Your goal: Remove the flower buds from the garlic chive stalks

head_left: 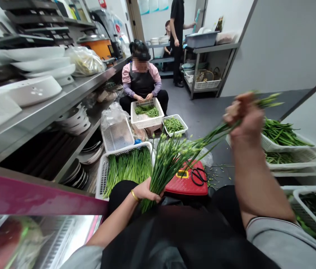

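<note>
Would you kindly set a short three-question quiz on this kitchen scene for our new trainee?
1. True or false: the left hand grips a bunch of green stalks near its cut ends.
2. What lies on the red lid? A) scissors B) a spoon C) a cup
3. What does the right hand hold?

Key
1. True.
2. A, the scissors.
3. A few loose stalks, lifted above the white basket.

Chive basket (124, 168) left of stool (186, 183) | scissors (198, 175) on stool | seated person (142, 80) behind second basket (146, 114) | plates (39, 65) on worktop (71, 91), far left
</note>
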Demonstrator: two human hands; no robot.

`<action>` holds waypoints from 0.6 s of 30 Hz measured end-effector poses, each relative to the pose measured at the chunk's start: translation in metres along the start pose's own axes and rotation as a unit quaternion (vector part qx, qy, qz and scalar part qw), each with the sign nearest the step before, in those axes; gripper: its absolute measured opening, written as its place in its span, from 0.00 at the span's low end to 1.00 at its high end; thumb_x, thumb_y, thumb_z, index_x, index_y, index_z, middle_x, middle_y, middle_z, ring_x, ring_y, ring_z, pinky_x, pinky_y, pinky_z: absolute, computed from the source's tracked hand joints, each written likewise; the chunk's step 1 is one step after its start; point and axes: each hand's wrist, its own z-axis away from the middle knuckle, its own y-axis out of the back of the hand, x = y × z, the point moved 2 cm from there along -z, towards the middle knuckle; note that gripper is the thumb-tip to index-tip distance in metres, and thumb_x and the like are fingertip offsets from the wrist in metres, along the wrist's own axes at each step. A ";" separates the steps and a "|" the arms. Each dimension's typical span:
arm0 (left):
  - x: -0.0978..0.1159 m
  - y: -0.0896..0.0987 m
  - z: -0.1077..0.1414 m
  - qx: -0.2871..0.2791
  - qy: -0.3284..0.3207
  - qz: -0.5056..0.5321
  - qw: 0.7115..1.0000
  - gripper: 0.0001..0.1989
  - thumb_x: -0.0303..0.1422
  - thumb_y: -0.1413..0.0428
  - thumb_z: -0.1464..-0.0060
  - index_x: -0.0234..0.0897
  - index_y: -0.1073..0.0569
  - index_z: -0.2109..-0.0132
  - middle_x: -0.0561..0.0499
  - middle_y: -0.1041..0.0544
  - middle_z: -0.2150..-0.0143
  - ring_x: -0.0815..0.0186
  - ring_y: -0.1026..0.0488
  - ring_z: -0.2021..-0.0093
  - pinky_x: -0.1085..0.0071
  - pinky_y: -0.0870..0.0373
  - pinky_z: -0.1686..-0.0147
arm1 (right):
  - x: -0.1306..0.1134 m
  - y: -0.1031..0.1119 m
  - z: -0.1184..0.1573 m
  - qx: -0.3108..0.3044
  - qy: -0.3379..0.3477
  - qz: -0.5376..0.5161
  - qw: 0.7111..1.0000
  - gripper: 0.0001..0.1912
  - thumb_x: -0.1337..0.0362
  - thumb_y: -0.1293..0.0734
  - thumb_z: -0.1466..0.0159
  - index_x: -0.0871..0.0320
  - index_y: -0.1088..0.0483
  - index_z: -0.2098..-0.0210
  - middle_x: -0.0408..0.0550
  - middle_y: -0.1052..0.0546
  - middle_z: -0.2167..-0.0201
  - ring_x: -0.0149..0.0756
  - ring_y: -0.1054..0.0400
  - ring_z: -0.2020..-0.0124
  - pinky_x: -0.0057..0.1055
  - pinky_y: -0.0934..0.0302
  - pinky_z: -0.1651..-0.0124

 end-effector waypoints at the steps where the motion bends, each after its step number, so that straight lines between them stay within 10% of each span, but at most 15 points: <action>1: 0.000 0.001 0.001 0.000 -0.004 -0.002 1.000 0.19 0.40 0.32 0.63 0.30 0.29 0.72 0.49 0.28 0.78 0.70 0.32 0.79 0.74 0.36 0.78 | -0.016 0.018 -0.012 0.026 0.042 0.016 0.999 0.27 0.46 0.22 0.61 0.54 0.41 0.82 0.35 0.54 0.85 0.22 0.61 0.84 0.27 0.67 0.83; 5: 0.002 0.005 0.004 0.002 -0.010 -0.008 1.000 0.20 0.42 0.32 0.62 0.30 0.29 0.72 0.49 0.28 0.78 0.69 0.32 0.78 0.73 0.36 0.77 | -0.069 0.083 -0.047 0.098 0.185 0.140 0.968 0.32 0.43 0.27 0.54 0.53 0.52 0.86 0.40 0.52 0.83 0.24 0.59 0.83 0.30 0.68 0.80; 8: 0.004 0.006 0.002 0.004 -0.012 -0.014 1.000 0.19 0.42 0.33 0.62 0.30 0.29 0.74 0.49 0.28 0.79 0.69 0.33 0.79 0.74 0.37 0.78 | -0.077 0.092 -0.047 0.099 0.185 0.183 0.961 0.31 0.43 0.28 0.51 0.52 0.51 0.87 0.41 0.55 0.85 0.27 0.61 0.84 0.33 0.70 0.80; 12: 0.003 0.004 -0.003 0.015 0.003 -0.025 1.000 0.19 0.42 0.33 0.61 0.30 0.29 0.75 0.50 0.29 0.80 0.71 0.35 0.80 0.75 0.39 0.79 | -0.033 0.034 -0.017 -0.028 0.018 0.215 0.976 0.17 0.46 0.28 0.47 0.50 0.32 0.78 0.37 0.51 0.88 0.26 0.59 0.86 0.30 0.68 0.82; 15: 0.001 0.001 -0.006 0.027 0.017 -0.030 0.999 0.18 0.40 0.33 0.62 0.30 0.29 0.74 0.50 0.29 0.79 0.72 0.34 0.79 0.76 0.38 0.78 | 0.014 -0.026 0.010 -0.205 -0.135 0.269 0.931 0.20 0.49 0.24 0.54 0.59 0.26 0.73 0.34 0.44 0.88 0.21 0.56 0.86 0.28 0.65 0.82; 18: 0.000 0.000 -0.005 0.034 0.026 -0.027 0.999 0.18 0.39 0.32 0.64 0.30 0.29 0.73 0.51 0.28 0.78 0.71 0.33 0.78 0.76 0.38 0.78 | 0.035 -0.054 0.020 -0.249 -0.134 0.247 0.927 0.18 0.53 0.24 0.54 0.61 0.29 0.79 0.34 0.44 0.89 0.19 0.56 0.86 0.27 0.64 0.82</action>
